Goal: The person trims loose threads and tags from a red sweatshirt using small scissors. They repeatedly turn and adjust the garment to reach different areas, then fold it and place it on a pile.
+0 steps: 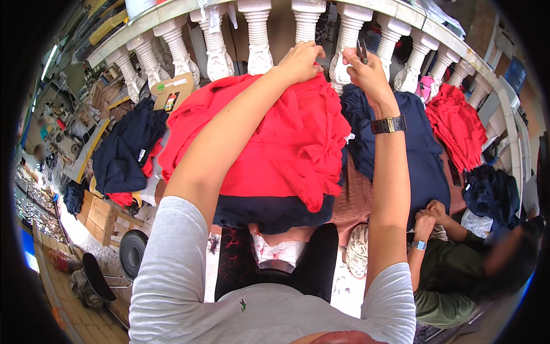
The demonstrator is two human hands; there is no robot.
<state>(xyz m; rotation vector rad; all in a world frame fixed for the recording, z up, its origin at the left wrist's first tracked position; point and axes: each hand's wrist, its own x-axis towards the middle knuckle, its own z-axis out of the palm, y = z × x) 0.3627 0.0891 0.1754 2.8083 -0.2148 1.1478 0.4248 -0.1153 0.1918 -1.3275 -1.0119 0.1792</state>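
Observation:
My left hand (299, 60) grips the far top edge of a red garment (286, 143) that lies on a thick stack of red and navy clothes in front of me. My right hand (365, 71), with a dark watch on its wrist, is raised just right of it and holds small metal snips (362, 50), blades up, close to the garment's edge. Under the red pile a navy garment (269, 212) shows at the near side.
A white stone balustrade (258, 40) curves along the far side. More navy clothes (424, 149) and red clothes (455, 123) lie to the right, another navy heap (123, 149) to the left. A seated person (458, 275) in a green top works at lower right.

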